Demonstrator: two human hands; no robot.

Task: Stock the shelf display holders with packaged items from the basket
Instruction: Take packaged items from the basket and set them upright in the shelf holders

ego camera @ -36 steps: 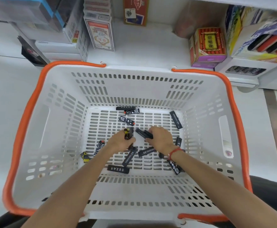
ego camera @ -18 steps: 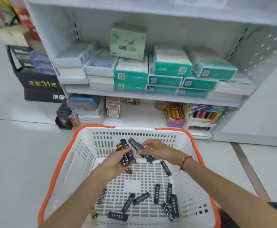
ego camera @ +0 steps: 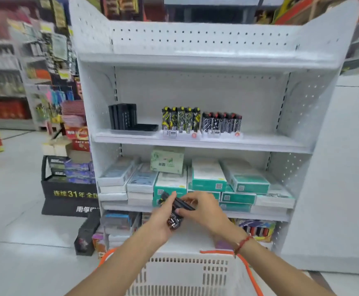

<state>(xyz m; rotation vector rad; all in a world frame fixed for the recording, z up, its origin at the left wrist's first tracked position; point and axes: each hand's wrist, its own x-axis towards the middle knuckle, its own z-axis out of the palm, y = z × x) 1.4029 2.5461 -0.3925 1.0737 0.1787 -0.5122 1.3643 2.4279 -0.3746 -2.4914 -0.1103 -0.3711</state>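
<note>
Gripping a bunch of dark packaged items (ego camera: 175, 218), the left hand (ego camera: 159, 224) curls round them. The right hand (ego camera: 202, 208) pinches one black item (ego camera: 181, 202) lying across the bunch's top, above the basket (ego camera: 195, 272).

1. A single head-worn camera looks forward and slightly down at a white shelf unit (ego camera: 195, 137) standing near, square ahead.
2. The basket (ego camera: 187, 274) rim sits close under the lens at the bottom edge.

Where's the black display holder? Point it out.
In the head view, the black display holder stands on the upper stocked shelf, at its left end, left of the yellow-patterned lighters.
</note>
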